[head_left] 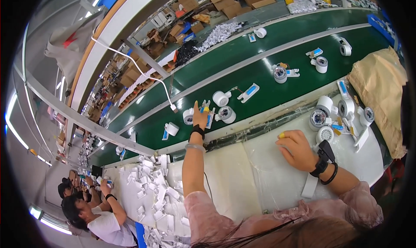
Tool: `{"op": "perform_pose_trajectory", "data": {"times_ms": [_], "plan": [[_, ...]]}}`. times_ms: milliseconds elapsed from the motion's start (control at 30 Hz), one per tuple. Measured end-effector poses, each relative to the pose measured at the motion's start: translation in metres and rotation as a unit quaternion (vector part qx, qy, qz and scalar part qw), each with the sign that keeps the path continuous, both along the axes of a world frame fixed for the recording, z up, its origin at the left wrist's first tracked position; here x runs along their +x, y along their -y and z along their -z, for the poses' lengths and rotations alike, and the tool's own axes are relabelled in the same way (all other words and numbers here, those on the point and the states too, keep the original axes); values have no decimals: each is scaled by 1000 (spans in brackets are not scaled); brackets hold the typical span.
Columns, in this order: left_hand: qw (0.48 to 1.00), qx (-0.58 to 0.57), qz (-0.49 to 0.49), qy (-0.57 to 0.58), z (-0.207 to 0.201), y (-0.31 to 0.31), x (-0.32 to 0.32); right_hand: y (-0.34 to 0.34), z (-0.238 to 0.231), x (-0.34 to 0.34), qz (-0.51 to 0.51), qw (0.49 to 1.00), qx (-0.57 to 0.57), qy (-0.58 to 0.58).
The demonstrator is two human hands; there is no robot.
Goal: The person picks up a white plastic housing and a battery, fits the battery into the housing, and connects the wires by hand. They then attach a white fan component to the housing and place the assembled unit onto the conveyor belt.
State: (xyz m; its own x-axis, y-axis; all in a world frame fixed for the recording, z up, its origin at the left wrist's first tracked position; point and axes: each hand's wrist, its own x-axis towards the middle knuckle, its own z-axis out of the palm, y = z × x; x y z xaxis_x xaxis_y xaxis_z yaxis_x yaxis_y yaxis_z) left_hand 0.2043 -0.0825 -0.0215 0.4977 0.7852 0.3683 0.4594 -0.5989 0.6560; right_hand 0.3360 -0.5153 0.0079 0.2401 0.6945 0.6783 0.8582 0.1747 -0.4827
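Note:
My left hand (200, 117) reaches over the green conveyor belt (260, 70), fingers outstretched and apart. It is beside a round white housing (188, 116) and a flat white plastic part (210, 118); whether it touches them is hard to tell. Just to its right lies another white round unit (225, 114) with a clear lens-like face. My right hand (297, 149) hovers over the pale worktable (277, 178), holding nothing, fingers loosely bent and thumb apart. Yellow covers show on fingertips of both hands. Several white round units (318, 118) with blue-labelled flat parts sit right of it.
A pile of white plastic pieces (156, 185) covers the table's left part. Brown paper (377, 96) drapes over the right end. A white cable (143, 70) hangs above the belt from a metal frame. Co-workers (108, 217) sit at the left. More units (280, 73) lie along the belt.

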Motion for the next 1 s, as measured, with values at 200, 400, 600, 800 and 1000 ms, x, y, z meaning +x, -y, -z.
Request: {"op": "perform_pose_trajectory", "data": {"times_ms": [200,400,600,800,1000], "plan": [[960,-20,-161,-227,-6,-58,-21,-2,-1,1,-19,1000,-4,15],[936,103,-337,2,-47,-40,-48,0,2,2,-21,1000,14,7],[897,-65,-122,421,-69,-24,-87,-4,-3,-1,-48,998,30,11],[798,-407,99,434,-104,95,-57,2,-6,-5,-65,997,47,-5],[768,-496,377,151,-94,208,-28,3,-10,-4,-47,999,10,-24]]}}
